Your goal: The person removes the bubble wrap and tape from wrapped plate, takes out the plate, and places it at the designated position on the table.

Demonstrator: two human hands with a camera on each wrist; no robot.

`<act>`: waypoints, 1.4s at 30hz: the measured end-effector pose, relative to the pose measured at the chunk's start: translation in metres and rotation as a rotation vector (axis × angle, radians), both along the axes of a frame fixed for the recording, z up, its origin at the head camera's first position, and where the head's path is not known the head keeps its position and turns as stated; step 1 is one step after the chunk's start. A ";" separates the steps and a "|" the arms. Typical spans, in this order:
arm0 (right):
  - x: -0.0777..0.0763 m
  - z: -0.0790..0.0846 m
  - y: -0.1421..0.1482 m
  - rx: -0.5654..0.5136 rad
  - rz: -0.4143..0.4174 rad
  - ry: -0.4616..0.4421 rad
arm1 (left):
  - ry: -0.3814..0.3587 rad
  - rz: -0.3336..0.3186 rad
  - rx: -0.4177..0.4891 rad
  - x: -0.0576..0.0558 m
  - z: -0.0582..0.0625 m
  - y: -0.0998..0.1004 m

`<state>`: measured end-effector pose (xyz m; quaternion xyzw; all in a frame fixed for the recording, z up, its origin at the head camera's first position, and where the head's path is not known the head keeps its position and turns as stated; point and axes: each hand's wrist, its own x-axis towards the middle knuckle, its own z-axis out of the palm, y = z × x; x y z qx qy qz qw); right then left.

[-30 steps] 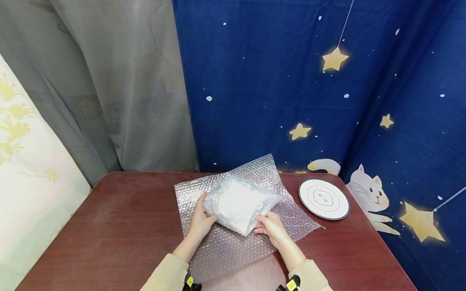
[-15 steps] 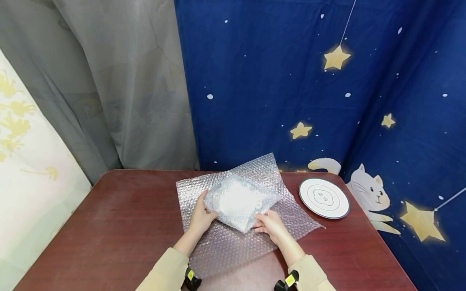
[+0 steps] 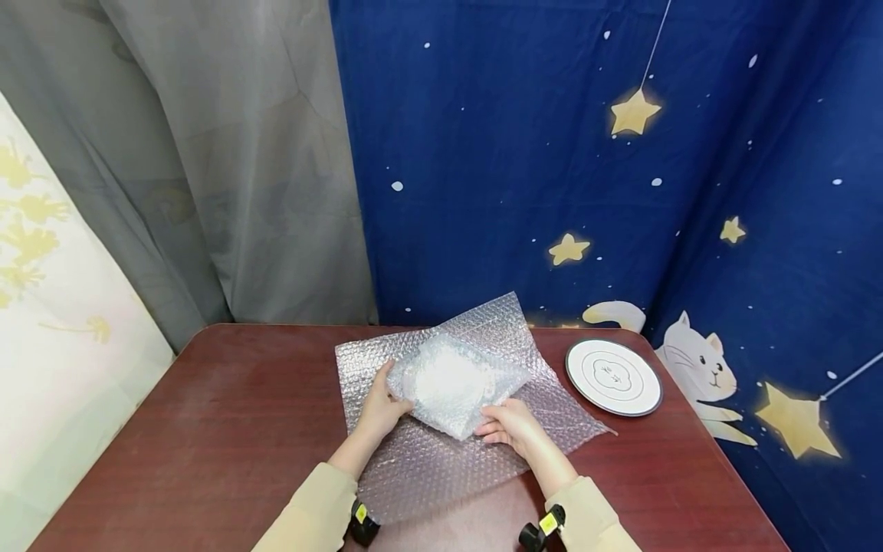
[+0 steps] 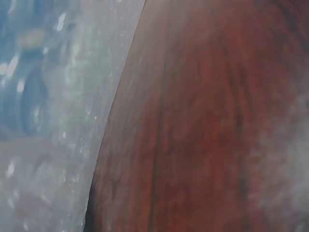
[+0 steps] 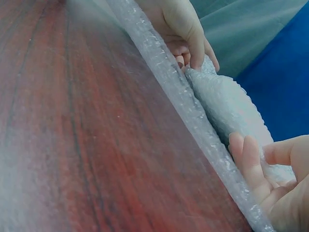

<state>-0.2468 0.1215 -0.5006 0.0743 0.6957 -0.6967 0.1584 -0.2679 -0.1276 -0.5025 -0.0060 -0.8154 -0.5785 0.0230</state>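
A bundle wrapped in bubble wrap [image 3: 451, 383] lies above a larger spread sheet of bubble wrap [image 3: 441, 475]; whatever is inside cannot be made out through the glare. My left hand [image 3: 379, 406] grips the bundle's left edge, thumb on top. On the lower right corner, my right hand [image 3: 513, 429] pinches the wrap between thumb and fingers. From the right wrist view, the bundle [image 5: 231, 104] appears side-on, the left hand [image 5: 181, 29] at its far end and the right hand [image 5: 275, 179] at its near end. Only the sheet's edge [image 4: 91, 96] and the table appear in the left wrist view.
A white plate with a dark rim [image 3: 614, 378] lies at the table's back right, just beyond the sheet's right corner. The red-brown wooden table [image 3: 228, 429] extends to both sides. Grey and blue curtains [image 3: 510, 153] hang behind its back edge.
Both hands keep their hold on the bundle, which has shifted only very slightly. The sheet and the plate stay in place.
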 end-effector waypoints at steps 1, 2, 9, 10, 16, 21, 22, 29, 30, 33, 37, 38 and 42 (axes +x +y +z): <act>0.000 0.000 0.000 -0.001 0.008 -0.003 | -0.005 0.000 0.002 0.000 0.000 0.000; 0.000 0.000 0.000 -0.003 0.016 -0.005 | -0.012 0.002 0.002 -0.001 0.000 -0.001; -0.003 0.000 0.002 0.018 0.063 -0.017 | -0.005 -0.004 -0.012 -0.001 0.000 -0.003; -0.003 0.000 0.002 0.031 0.071 -0.017 | 0.003 -0.006 -0.017 -0.001 -0.001 -0.004; -0.003 0.004 0.005 0.093 0.108 -0.022 | -0.001 -0.023 -0.024 -0.003 -0.003 -0.005; 0.000 0.009 0.007 0.106 0.128 -0.025 | -0.020 -0.028 -0.017 -0.003 -0.003 -0.005; 0.001 0.010 0.008 0.112 0.134 -0.021 | -0.021 -0.028 -0.014 -0.003 -0.003 -0.005; 0.007 0.020 0.012 0.174 0.170 0.008 | -0.020 -0.027 0.008 -0.003 -0.003 -0.006; 0.007 0.021 0.012 0.182 0.174 0.013 | -0.024 -0.028 0.008 -0.003 -0.004 -0.006; 0.008 0.024 0.015 0.199 0.186 0.030 | -0.031 -0.023 0.000 -0.003 -0.004 -0.007; 0.008 0.026 0.018 0.227 0.184 0.054 | -0.027 -0.021 -0.003 -0.004 -0.004 -0.007; 0.009 0.027 0.018 0.237 0.180 0.061 | -0.026 -0.021 -0.001 -0.004 -0.004 -0.007; 0.009 0.031 0.019 0.285 0.155 0.096 | -0.018 -0.021 0.007 -0.004 -0.003 -0.007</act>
